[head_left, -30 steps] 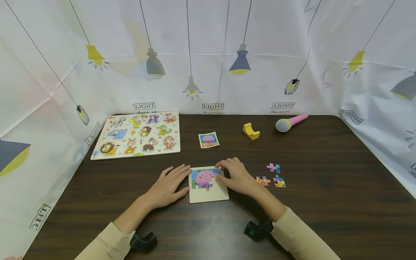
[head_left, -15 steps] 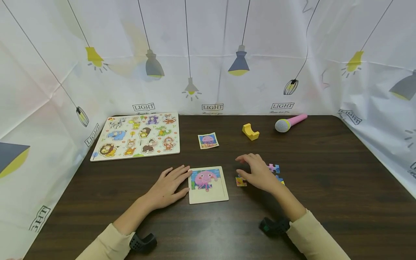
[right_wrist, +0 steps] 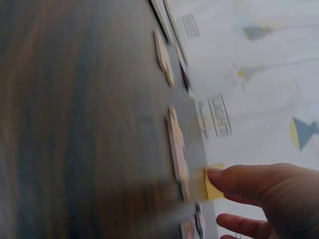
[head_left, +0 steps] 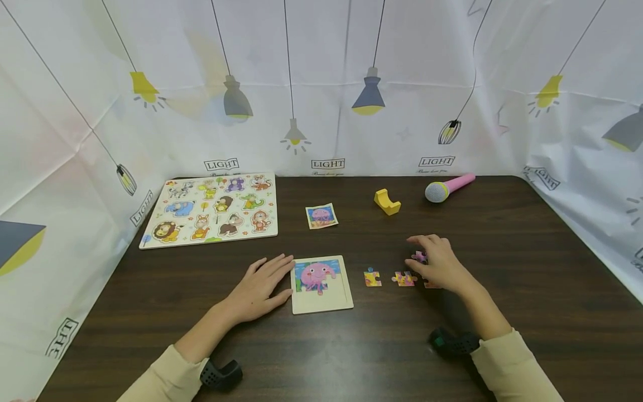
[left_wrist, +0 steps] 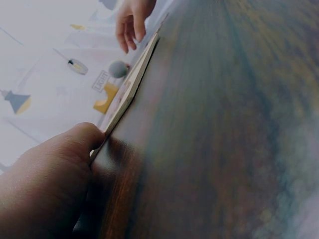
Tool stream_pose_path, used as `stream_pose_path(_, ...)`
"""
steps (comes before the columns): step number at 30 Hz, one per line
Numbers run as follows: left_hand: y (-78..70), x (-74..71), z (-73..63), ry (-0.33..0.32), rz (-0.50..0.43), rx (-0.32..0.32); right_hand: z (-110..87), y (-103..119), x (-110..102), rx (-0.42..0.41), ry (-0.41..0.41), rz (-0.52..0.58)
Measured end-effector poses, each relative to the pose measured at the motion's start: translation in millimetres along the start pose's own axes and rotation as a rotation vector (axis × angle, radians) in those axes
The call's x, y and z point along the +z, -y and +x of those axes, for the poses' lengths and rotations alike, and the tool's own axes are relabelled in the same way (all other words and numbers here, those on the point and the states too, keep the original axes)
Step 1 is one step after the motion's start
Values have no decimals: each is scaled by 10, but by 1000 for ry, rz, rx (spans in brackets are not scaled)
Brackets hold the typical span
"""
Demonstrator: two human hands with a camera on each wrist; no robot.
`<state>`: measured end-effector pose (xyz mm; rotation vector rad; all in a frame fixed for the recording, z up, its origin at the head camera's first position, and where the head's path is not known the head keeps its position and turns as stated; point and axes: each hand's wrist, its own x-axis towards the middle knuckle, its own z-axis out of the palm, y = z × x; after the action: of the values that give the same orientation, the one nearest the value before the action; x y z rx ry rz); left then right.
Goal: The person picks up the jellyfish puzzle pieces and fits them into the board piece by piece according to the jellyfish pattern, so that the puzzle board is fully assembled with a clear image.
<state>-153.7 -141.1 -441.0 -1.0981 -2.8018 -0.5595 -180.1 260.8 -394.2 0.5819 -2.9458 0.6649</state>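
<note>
My left hand [head_left: 262,289] lies flat on the table, fingertips at the left edge of a small wooden puzzle board [head_left: 323,303]. A partly assembled pink octopus picture [head_left: 316,274] fills the upper left of that board. Over the loose jigsaw pieces to the right hovers my right hand [head_left: 441,264], thumb and forefinger apart. Between them shows a pink jigsaw piece [head_left: 420,256]; another piece is mostly hidden under the hand. A pink-and-yellow jigsaw piece [head_left: 404,278] lies by the thumb, and a yellow jigsaw piece [head_left: 372,278] sits closer to the board.
Behind the board lies a small octopus picture card [head_left: 321,216]. A large animal puzzle board [head_left: 211,212] occupies the back left. Toward the back right are a yellow curved block [head_left: 387,202] and a pink toy microphone [head_left: 449,188]. A printed cloth [head_left: 321,84] hangs behind the table.
My right hand has left the puzzle board and travelled right to the loose pieces. A yellow piece now shows apart, nearer the board. The left hand stays put.
</note>
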Motion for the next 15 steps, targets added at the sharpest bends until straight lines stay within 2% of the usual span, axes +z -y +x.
stream_pose_path(3, 4, 1, -2, 0, 0, -6, -25, -76, -41, 38, 26, -42)
stream_pose_path(6, 2, -1, -1, -1, -1, -6, -51, -124, -60, 42, 39, -69)
stream_pose_path(15, 0, -1, -2, -23, 1, 12, -60, -243, -74, -8, 53, -5)
